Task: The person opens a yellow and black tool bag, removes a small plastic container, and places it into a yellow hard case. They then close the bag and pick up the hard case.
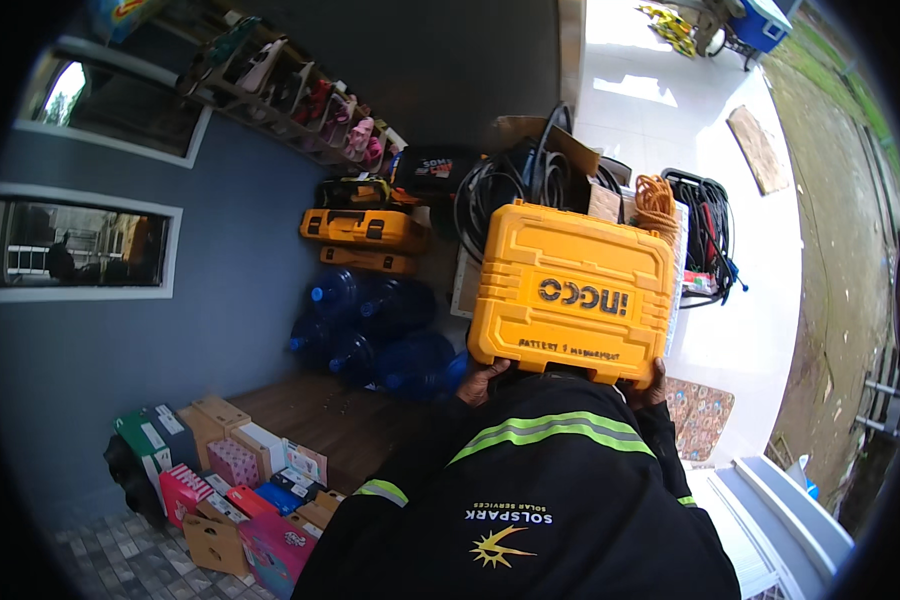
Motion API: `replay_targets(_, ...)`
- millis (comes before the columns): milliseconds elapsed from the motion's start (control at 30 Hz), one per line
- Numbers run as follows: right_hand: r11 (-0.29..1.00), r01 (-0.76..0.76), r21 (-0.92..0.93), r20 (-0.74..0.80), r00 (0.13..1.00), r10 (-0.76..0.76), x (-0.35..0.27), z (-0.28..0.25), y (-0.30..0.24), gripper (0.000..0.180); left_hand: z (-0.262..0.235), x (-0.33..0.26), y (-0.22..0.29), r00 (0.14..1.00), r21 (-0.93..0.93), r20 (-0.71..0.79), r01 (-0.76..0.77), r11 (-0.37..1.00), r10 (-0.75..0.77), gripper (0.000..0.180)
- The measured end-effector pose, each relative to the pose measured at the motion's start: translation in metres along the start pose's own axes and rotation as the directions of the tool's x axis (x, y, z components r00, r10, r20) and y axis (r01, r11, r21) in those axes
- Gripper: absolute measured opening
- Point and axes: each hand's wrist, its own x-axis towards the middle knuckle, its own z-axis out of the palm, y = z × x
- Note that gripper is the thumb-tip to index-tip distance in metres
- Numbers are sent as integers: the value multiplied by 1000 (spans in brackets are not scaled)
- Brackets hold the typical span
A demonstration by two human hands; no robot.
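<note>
A large yellow plastic tool case (575, 255) with dark lettering on its lid lies in front of my body. My left hand (482, 383) grips its near left corner, with the fingers partly tucked beneath the edge. At the near right corner my right hand (652, 388) holds the case too, its fingers mostly hidden. Beyond the case, a coil of orange rope (655, 203) and looped black cables (490, 200) are partly covered. Whether the case rests on anything cannot be seen.
Yellow cases (365, 228) are stacked left, near blue water bottles (400, 340). Shoe racks (300, 95) line the wall; assorted boxes (235, 465) crowd the lower left. A black cable bundle (708, 225) lies right, with a patterned mat (700, 415) nearer me.
</note>
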Motion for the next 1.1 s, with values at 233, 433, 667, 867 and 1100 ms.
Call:
replay_targets(233, 998, 51, 28, 75, 996, -53, 0, 0, 7, 86, 9, -4, 20, 974, -21, -113, 195, 981, -196, 54)
replay_targets(433, 998, 57, 15, -130, 990, -54, -6, 17, 11, 86, 62, -30, 73, 872, 704, -490, 386, 596, 14, 68)
replay_targets(667, 979, 174, 105, -181, 971, -153, -4, 29, 23, 81, 73, -21, 88, 897, 750, -438, 327, 575, 61, 58)
replay_targets(867, 894, 167, 416, -563, 819, 109, 4, 28, 37, 83, 63, 1, 96, 899, 640, -342, 435, 634, -273, 38)
replay_targets(1100, 808, 205, 552, -341, 940, -5, 10, 53, 44, 71, 64, -4, 103, 892, 748, -402, 449, 488, -204, 34)
